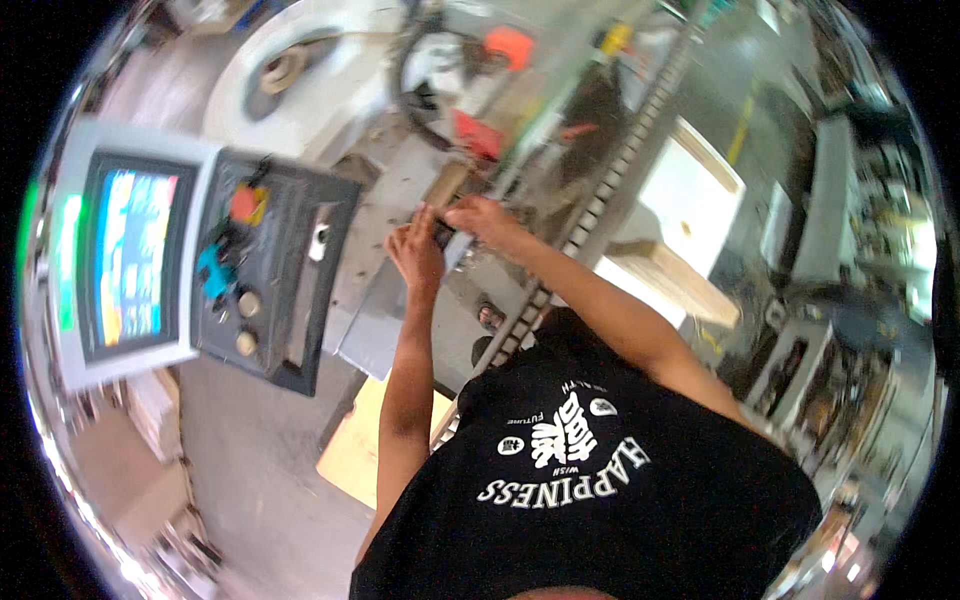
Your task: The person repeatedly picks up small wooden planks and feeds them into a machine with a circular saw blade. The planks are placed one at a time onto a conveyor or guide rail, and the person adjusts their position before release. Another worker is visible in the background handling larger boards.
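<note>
Both of my hands are at a grey metal machine surface [385, 290], around a small brown wooden block [447, 186]. My left hand [416, 247] has its fingers stretched out and apart, with the fingertips at the near end of the block. Just to its right, my right hand [482, 219] has curled fingers beside the block. Blur hides what, if anything, lies between those fingers. A red part [477, 135] of the machine sits just beyond the block.
On the left stands a lit screen [135, 255] with a dark tray [275, 270] of small tools. A slotted rail [600, 200] runs diagonally under my right forearm. Right of it are a white panel [690, 190] and a wooden board [680, 280]. A yellowish board [365, 440] lies below my left forearm.
</note>
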Available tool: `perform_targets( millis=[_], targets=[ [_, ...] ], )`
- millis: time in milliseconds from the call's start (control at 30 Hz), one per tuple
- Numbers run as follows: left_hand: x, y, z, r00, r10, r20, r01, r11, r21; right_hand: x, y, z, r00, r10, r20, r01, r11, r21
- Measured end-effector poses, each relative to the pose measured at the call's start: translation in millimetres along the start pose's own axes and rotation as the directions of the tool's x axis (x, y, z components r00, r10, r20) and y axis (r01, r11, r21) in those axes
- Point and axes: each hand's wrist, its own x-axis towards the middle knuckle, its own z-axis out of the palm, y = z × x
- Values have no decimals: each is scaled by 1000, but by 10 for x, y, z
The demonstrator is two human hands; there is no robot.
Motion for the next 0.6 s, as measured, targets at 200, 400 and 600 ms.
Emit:
perform_targets(
  millis=[200,400,600],
  targets=[
    [302,196,249,989,-129,-75,123,989,-82,-1583,-1415,-535,989,-145,-22,82,670,-738],
    [109,283,264,973,-181,-143,164,979,-120,-3130,-1517,-1841,914,-203,-351,-358,2,-934],
    [-612,715,166,992,-98,-83,68,948,-312,-3725,-1198,-2450,872,-54,-486,-489,-78,-869]
  ],
)
